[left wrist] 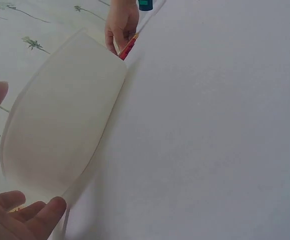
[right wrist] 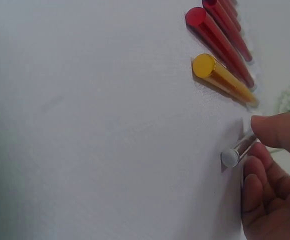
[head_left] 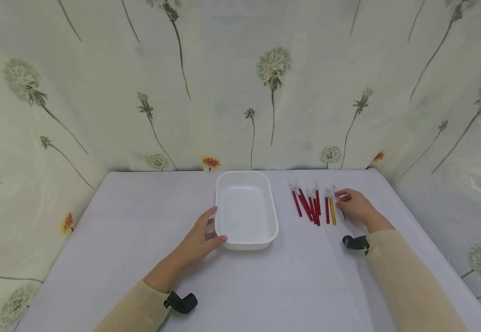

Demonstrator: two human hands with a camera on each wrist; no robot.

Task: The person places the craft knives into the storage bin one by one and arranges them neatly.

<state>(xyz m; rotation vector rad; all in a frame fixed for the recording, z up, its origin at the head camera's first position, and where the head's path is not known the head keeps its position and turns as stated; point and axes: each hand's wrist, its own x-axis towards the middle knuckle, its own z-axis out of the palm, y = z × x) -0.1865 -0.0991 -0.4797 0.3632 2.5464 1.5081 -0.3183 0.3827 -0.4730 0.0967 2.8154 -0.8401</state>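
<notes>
A white rectangular tray stands on the table, with bare floor showing inside. My left hand rests against its left side and near corner, fingers spread and thumb at the rim. Right of the tray, my right hand pinches a slim silver tube between thumb and fingers, its flat end close to the table. Beside it lies a gold tube with a clear tip. Several red tubes of the same shape lie further left, some touching each other.
A white cloth covers the table. Behind it hangs a backdrop printed with dandelions, meeting the table's back edge. Each wrist wears a black camera mount.
</notes>
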